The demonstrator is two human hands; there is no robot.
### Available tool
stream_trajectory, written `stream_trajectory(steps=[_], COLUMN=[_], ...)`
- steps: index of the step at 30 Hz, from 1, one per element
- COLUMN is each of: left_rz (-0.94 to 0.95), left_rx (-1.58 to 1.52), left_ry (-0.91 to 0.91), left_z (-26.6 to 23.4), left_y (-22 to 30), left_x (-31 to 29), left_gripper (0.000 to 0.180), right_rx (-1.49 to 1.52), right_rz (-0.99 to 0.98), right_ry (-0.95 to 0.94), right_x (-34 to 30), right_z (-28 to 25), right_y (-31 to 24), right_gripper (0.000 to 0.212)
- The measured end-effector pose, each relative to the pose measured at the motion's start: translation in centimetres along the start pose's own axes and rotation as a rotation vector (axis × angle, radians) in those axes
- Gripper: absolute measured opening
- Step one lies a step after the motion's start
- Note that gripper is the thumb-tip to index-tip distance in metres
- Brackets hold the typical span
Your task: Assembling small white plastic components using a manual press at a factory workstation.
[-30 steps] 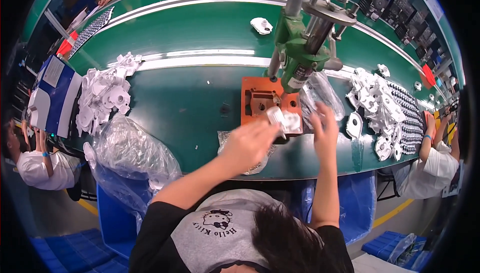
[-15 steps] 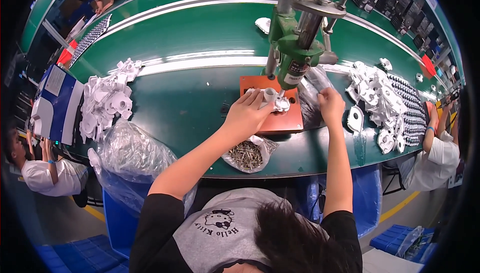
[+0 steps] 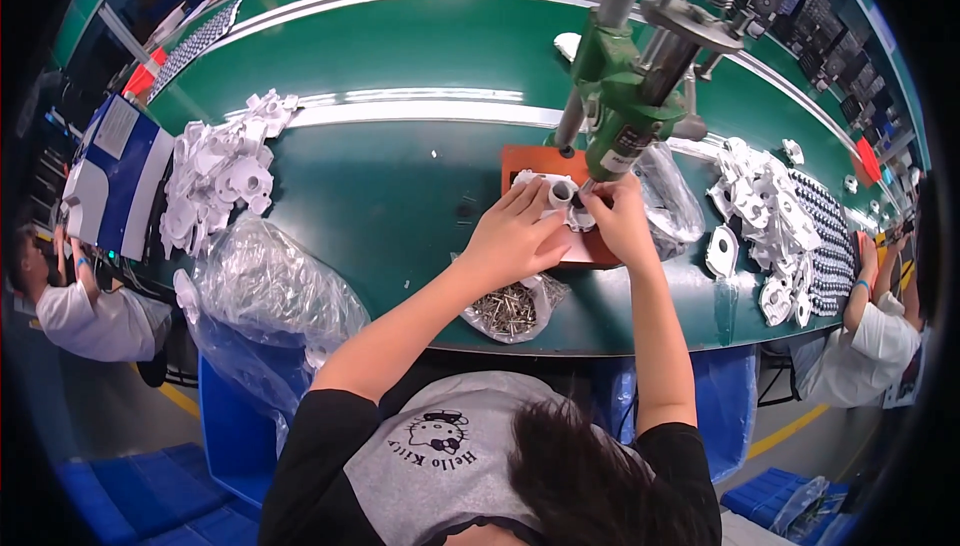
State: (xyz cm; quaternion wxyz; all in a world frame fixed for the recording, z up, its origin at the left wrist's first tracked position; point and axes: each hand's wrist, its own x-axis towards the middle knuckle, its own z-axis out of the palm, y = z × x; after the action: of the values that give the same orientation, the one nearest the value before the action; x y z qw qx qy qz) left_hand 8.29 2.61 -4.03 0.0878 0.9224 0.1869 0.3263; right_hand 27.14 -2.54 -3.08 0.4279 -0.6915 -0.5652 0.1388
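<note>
Under the green bench press [image 3: 630,116], a white plastic part [image 3: 561,193] with a round collar sits on the orange base plate [image 3: 514,159]. My left hand [image 3: 512,238] lies over the part's left side, fingers along it and thumb near its front edge, holding it. Close by the press tip, my right hand [image 3: 622,222] has thumb and fingertips pinched together at the part's right side. Whatever is between those fingertips is too small and covered to make out. In front of the base, a clear plastic bag [image 3: 550,318] holds many small metal pins [image 3: 508,308].
White plastic parts [image 3: 222,181] are piled at left, beside a large clear bag [image 3: 275,271] and a blue-white machine [image 3: 120,176]. Another white pile [image 3: 765,206] lies at right, next to rows of dark pieces [image 3: 825,236]. A clear bag [image 3: 672,201] lies beside the press. Co-workers sit at both sides.
My right hand has moved left from the clear bag beside the press to the white part under the press tip. My left hand stays on the part. The whole view has shifted slightly.
</note>
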Motion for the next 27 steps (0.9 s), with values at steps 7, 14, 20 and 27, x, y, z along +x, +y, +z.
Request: stream_trajectory(steps=[7, 14, 20, 27], left_rz=[0.022, 0.014, 0.029, 0.016], left_rx=[-0.034, -0.071, -0.060, -0.109], left_ry=[0.090, 0.066, 0.075, 0.095], left_z=[0.4, 0.2, 0.5, 0.7], left_y=[-0.8, -1.8, -2.0, -1.8], left_x=[0.2, 0.4, -0.1, -0.2], left_gripper=[0.029, 0.028, 0.031, 0.031], right_rx=[0.049, -0.573, -0.223, -0.281], right_rz=[-0.004, -0.222, -0.441, -0.517], right_ry=[-0.013, 0.299, -0.250, -0.312], right_x=[0.5, -1.5, -9.7, -13.0], right_z=[0.8, 0.8, 1.0, 3.6], right_y=[1.3, -2.3, -7.0, -6.0], right_gripper=[0.024, 0.038, 0.024, 0.031])
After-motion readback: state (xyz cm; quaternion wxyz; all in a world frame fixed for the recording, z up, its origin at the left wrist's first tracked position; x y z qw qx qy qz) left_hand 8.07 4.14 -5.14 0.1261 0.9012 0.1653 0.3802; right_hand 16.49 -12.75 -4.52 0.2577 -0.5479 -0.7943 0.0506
